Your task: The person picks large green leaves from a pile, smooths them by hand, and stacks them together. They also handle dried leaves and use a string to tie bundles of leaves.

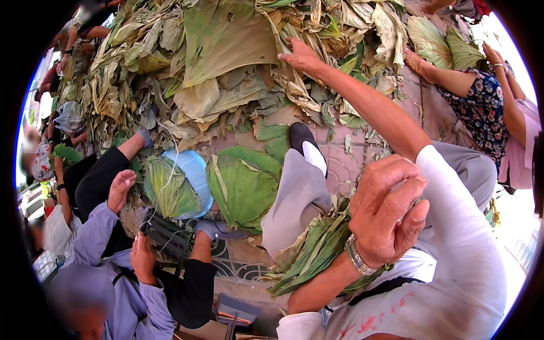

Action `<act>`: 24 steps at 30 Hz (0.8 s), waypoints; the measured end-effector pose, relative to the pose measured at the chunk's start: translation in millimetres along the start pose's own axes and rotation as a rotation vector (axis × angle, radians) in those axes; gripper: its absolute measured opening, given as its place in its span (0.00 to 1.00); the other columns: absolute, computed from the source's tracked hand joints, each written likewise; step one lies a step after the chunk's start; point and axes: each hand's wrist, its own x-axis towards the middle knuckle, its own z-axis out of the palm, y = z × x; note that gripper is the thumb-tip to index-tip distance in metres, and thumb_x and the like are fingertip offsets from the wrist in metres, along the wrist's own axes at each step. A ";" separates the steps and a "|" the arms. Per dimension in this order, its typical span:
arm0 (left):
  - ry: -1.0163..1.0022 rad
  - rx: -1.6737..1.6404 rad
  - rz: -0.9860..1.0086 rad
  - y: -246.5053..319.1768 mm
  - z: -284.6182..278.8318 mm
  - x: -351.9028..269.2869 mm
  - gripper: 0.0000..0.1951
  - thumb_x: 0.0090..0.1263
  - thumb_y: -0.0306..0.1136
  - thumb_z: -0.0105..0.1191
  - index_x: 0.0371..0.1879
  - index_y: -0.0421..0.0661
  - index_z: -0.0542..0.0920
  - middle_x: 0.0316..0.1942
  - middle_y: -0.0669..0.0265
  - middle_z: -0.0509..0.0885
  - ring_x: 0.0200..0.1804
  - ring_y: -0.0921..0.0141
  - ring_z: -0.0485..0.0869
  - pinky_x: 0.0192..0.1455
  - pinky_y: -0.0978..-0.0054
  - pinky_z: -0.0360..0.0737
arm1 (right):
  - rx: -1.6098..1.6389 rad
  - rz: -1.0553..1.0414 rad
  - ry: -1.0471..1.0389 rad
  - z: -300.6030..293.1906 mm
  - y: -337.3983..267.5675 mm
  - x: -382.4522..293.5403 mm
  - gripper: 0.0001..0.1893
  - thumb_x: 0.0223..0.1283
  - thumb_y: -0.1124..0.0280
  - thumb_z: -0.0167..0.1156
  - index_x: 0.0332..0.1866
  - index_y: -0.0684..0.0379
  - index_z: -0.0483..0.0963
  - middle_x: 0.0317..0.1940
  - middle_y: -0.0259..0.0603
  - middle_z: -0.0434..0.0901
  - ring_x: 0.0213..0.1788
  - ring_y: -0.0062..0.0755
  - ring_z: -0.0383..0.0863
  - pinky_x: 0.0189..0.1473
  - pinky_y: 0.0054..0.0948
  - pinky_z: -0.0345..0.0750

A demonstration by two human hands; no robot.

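My right hand (301,56) is stretched out over a heap of dried lotus leaves (140,46). Its fingers are apart, with the fingertips at the right edge of a large greenish-brown lotus leaf (231,40). Close to the camera, my left hand (384,208) has curled fingers and wears a metal-band watch (359,257). Whether something sits inside those fingers is hard to make out. A bundle of folded green lotus leaves (312,248) rests across my lap, partly behind my left forearm. On the ground by my shoe lies another green leaf (244,187).
A co-worker in a lavender shirt (89,238) sits at left, a white cord (173,170) near their hand. Before them are a blue plastic basket (195,182) with a leaf against it and a dark crate (165,236). Another person's bare foot (418,66) is at right.
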 end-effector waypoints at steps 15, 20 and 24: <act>0.120 0.048 -0.301 -10.9 5.5 -9.4 0.06 0.66 0.27 0.52 0.35 0.37 0.76 0.35 0.57 0.79 0.38 0.64 0.78 0.43 0.72 0.75 | 0.647 -0.043 0.023 -74.7 -19.2 -59.4 0.11 0.65 0.72 0.49 0.47 0.66 0.73 0.28 0.29 0.74 0.30 0.16 0.67 0.35 0.21 0.67; 0.126 0.246 -0.217 -24.6 15.1 -7.2 0.11 0.62 0.28 0.57 0.40 0.37 0.76 0.44 0.57 0.77 0.41 0.65 0.76 0.43 0.71 0.74 | 0.779 0.031 0.040 -175.0 -37.4 -129.8 0.09 0.64 0.70 0.51 0.45 0.62 0.73 0.30 0.30 0.76 0.28 0.16 0.73 0.22 0.21 0.72; -0.197 0.418 -0.153 -18.2 31.9 -18.5 0.27 0.54 0.31 0.65 0.53 0.37 0.72 0.54 0.54 0.73 0.55 0.61 0.73 0.55 0.67 0.72 | 0.959 0.151 -0.003 -254.4 -66.0 -206.5 0.10 0.64 0.72 0.53 0.48 0.60 0.72 0.37 0.31 0.81 0.33 0.14 0.81 0.31 0.14 0.78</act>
